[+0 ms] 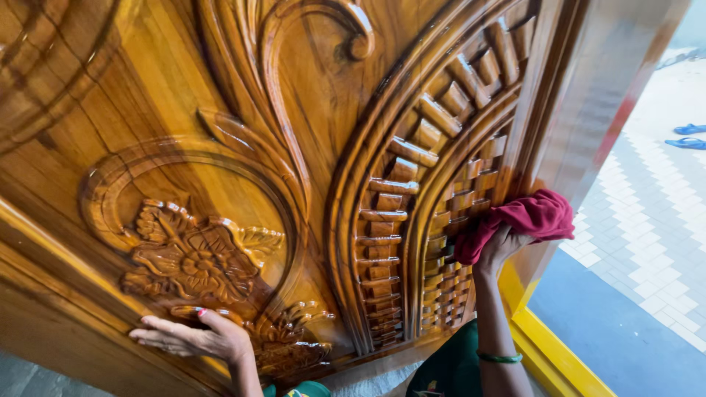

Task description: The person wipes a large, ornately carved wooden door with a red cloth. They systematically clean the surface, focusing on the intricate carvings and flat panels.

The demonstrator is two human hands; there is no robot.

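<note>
1 red cloth (526,218), bunched, is pressed against the carved wooden door (294,147) at its lower right, on the banded arch ribs. It is clenched by the right hand (496,248); 1 green bangle (500,358) is worn on that wrist. The left hand (193,337) is laid flat, fingers released, on the door's lower left below 1 carved flower (195,254). 2 blue sandals (687,136) are seen on tiled floor (647,220), far right. 1 yellow sill (548,349) is noted beside the door.

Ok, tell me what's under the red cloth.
The red cloth lies against the carved door, pressed there by the right hand. Ribbed arch carving shows around it; the carving directly beneath it is covered.
</note>
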